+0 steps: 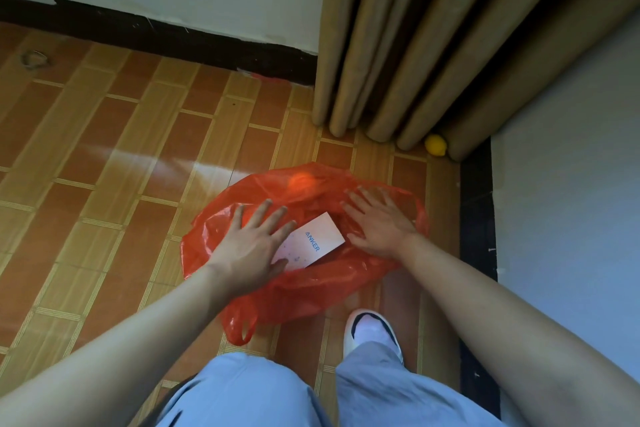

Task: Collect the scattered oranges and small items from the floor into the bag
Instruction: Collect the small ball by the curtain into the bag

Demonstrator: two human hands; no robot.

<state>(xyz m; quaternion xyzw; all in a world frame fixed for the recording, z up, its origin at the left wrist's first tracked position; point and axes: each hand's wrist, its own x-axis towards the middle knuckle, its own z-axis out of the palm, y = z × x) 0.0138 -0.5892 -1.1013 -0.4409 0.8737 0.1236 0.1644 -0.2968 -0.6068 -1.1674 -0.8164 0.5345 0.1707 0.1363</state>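
Knees in pale blue trousers (242, 392) and one white shoe (372, 329) fill the near edge; the person crouches over a red plastic bag (311, 284) lying open on the tiled floor (104, 166). Left hand (252, 246) rests flat on the bag's left side, fingers spread and straight, its thumb touching a white Anker box (317, 244) that lies in the bag's mouth. Box long axis runs from near left to far right. Right hand (379, 224) presses flat on the bag's right side, fingers splayed, gripping nothing.

One orange (301, 182) shows through the plastic at the bag's far edge. A yellow fruit (435, 145) remains outside, far and to the right, against the curtain (415, 62) hem. Judgement: right hand is nearer it, so that hand suits the next reach.
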